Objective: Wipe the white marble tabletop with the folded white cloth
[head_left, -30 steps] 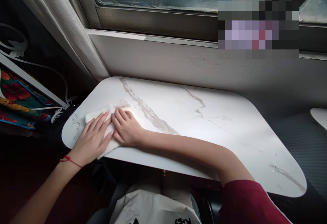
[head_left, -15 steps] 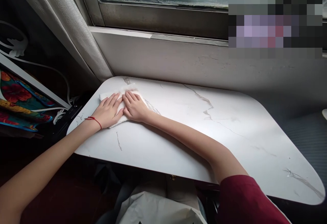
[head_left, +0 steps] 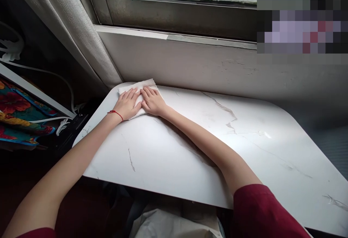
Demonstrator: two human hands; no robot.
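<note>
A folded white cloth [head_left: 146,83] lies at the far left of the white marble-patterned table [head_left: 179,158], its top edge reaching the back rim by the wall. My left hand [head_left: 127,104], with a red string bracelet at the wrist, rests flat on the cloth's left part, fingers spread and pointing away from me. Beside it, my right hand [head_left: 152,101] presses flat on the cloth's right part, fingers stretched out. The two hands meet near the thumbs. Both palms cover much of the cloth.
Behind the table stand a wall [head_left: 190,64] and a window frame [head_left: 179,17]. A pale curtain [head_left: 78,31] hangs at the back left corner. Left of the table are white cables [head_left: 62,124] and flowered fabric [head_left: 19,111]. The upper right is pixelated.
Both hands and the cloth have slid away from me and slightly right, up to the table's back edge. The view has shifted a little.
</note>
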